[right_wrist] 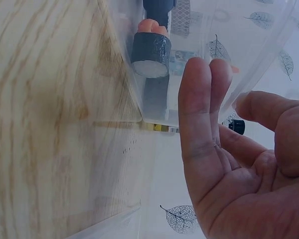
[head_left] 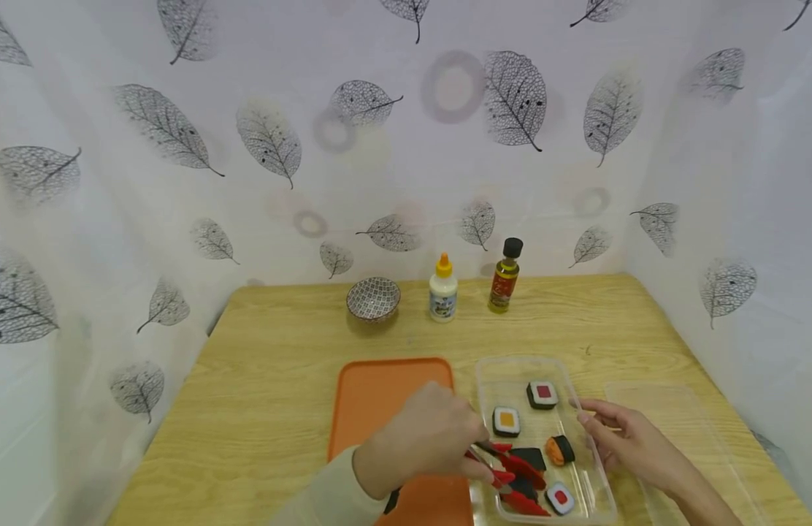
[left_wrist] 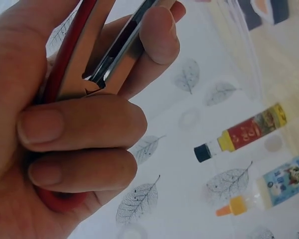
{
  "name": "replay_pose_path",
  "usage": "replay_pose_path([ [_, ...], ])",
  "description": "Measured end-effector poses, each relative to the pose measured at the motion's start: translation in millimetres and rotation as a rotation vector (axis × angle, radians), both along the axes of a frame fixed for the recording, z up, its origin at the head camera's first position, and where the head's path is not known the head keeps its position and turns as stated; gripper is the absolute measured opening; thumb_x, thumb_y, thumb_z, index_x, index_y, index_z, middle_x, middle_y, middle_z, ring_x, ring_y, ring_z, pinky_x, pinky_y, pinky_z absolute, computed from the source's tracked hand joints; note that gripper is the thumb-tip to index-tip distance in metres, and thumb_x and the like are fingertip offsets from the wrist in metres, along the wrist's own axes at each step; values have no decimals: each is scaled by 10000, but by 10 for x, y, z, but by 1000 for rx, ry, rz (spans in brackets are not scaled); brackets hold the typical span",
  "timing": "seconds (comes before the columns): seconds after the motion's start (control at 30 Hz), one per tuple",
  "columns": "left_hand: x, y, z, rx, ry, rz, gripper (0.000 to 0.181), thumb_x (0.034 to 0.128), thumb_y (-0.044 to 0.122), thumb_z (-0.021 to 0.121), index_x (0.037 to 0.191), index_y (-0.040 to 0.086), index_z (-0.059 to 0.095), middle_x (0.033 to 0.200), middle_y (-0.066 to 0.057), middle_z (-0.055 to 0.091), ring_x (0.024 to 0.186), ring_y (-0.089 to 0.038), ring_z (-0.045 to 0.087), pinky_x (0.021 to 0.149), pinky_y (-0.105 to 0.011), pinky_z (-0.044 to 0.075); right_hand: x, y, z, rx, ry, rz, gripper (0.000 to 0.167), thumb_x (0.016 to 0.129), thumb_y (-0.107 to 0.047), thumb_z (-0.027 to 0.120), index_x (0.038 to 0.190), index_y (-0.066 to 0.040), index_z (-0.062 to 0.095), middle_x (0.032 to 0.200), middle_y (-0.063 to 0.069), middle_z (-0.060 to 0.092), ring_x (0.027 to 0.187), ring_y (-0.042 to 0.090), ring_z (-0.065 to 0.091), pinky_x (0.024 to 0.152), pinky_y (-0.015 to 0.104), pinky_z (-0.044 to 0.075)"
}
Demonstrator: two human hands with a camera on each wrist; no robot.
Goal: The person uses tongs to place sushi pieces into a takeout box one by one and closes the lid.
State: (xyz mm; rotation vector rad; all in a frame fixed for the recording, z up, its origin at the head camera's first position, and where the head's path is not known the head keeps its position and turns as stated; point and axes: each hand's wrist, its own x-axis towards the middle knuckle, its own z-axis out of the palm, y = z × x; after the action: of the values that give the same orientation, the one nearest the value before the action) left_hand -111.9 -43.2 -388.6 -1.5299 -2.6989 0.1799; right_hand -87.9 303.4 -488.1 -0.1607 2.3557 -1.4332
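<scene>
Red-and-metal tongs (left_wrist: 72, 55) are gripped in my left hand (head_left: 424, 435), the fingers curled round the handles in the left wrist view. Their red tips reach over the near left part of a clear plastic container (head_left: 521, 367), beside dark and red toy sushi (head_left: 529, 459); whether they pinch a piece I cannot tell. My right hand (head_left: 632, 443) is at the container's right side, its fingers fairly straight along the wall and the thumb by the rim. Other toy sushi inside include a red-centred roll (head_left: 542, 394), a yellow-centred roll (head_left: 506, 421) and an orange-topped piece (head_left: 559, 451).
An orange tray (head_left: 393, 380) lies left of the container, partly under my left arm. A clear lid-like sheet (head_left: 669, 416) is at the right. Along the back stand a patterned bowl (head_left: 373, 299), a white bottle with yellow cap (head_left: 443, 296) and an oil bottle (head_left: 504, 283).
</scene>
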Motion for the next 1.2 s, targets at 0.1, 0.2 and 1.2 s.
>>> replay_pose_path([
  [0.1, -11, -33, 0, 38, -12, 13, 378, 827, 784, 698, 984, 458, 806, 712, 253, 682, 490, 59, 350, 446, -197, 206, 3, -2, 3, -1, 4, 0, 586, 1143, -245, 465, 1523, 187, 351, 892, 51, 662, 674, 75, 618, 588, 338, 589],
  [0.2, -23, -91, 33, 86, -19, 12, 425, 822, 784, 700, 1080, 463, 806, 789, 262, 724, 507, 83, 388, 442, -195, 213, 6, -7, 10, -5, 8, 1, 589, 1142, -246, 467, 1520, 190, 352, 887, 51, 659, 671, 76, 618, 584, 338, 588],
  [1.2, 385, -2115, -368, 524, -42, 739, 630, 764, 658, 838, 1298, 338, 748, 850, 240, 619, 568, 74, 346, 529, -191, 336, 2, -19, 25, 14, -9, 1, 613, 1149, -266, 447, 1541, 187, 315, 926, 80, 677, 687, 107, 638, 603, 353, 598],
])
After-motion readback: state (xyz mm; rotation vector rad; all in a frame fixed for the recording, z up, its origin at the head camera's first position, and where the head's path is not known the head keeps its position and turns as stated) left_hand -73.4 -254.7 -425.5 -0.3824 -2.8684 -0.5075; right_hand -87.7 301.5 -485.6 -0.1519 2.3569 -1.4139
